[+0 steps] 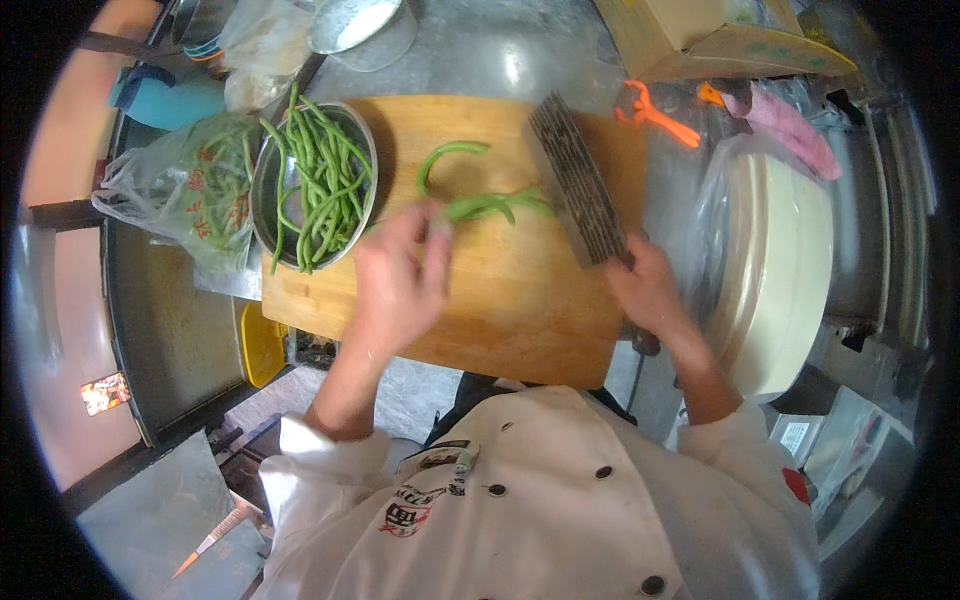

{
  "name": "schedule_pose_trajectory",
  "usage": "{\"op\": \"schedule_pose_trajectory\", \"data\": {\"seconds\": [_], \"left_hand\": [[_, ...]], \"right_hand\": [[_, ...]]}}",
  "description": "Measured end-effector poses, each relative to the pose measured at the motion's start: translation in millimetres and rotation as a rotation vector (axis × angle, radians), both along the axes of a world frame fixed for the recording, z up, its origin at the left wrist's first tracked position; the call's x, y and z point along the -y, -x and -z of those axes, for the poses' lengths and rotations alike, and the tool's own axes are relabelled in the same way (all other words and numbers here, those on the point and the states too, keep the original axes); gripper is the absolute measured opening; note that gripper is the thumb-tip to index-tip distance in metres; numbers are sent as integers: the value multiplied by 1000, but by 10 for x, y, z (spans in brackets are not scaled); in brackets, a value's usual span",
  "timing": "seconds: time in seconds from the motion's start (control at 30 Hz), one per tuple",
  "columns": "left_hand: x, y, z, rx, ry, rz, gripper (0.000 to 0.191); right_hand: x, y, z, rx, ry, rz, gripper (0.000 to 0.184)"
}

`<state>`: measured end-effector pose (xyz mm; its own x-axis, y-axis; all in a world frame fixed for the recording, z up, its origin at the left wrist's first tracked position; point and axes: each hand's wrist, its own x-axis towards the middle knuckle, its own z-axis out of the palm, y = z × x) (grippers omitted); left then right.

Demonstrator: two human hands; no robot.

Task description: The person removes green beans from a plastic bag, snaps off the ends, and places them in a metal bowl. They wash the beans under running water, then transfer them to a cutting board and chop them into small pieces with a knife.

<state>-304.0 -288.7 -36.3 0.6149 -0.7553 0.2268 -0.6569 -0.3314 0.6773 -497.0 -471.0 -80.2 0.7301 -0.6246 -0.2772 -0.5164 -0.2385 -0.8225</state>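
On the wooden cutting board (465, 300) lie several long green beans (487, 206), one of them curved. My left hand (409, 270) is at the left end of the bunch, its thumb and fingers pinched on bean ends and slightly blurred. With my right hand (645, 281) I grip a wide cleaver (574, 184), its dark, patterned blade above the right part of the board, over the right ends of the beans. An oval metal bowl (370, 142) full of green beans rests at the board's left edge.
Left of the bowl is a clear plastic bag (187, 195) of green beans. A metal pot (364, 34) stands behind, a cardboard box (720, 45) at the back right. Orange tongs or a similar plastic tool (660, 120), a pink cloth (791, 131) and wrapped pale round boards (780, 277) are at the right.
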Motion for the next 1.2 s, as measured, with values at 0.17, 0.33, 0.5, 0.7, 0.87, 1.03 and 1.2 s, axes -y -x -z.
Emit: {"op": "schedule_pose_trajectory", "data": {"seconds": [0.17,0.33,0.5,0.7,0.87,1.03,1.2], "left_hand": [[-54,416,450,360,-126,343,18],[-71,556,861,393,-148,288,23],[46,479,403,244,-219,284,12],[343,-170,-6,-1022,4,-27,10],[326,-252,364,-1481,353,-221,17],[48,-66,488,-1339,507,-326,12],[-141,142,570,-1398,476,-486,13]], "right_hand": [[4,-11,-14,-13,120,-35,19],[-25,-14,21,-10,32,3,19],[2,4,45,-27,62,-1,18],[29,-1,100,45,46,22,17],[5,3,124,58,37,11,15],[8,4,103,46,42,22,14],[1,-23,78,18,32,31,14]]}}
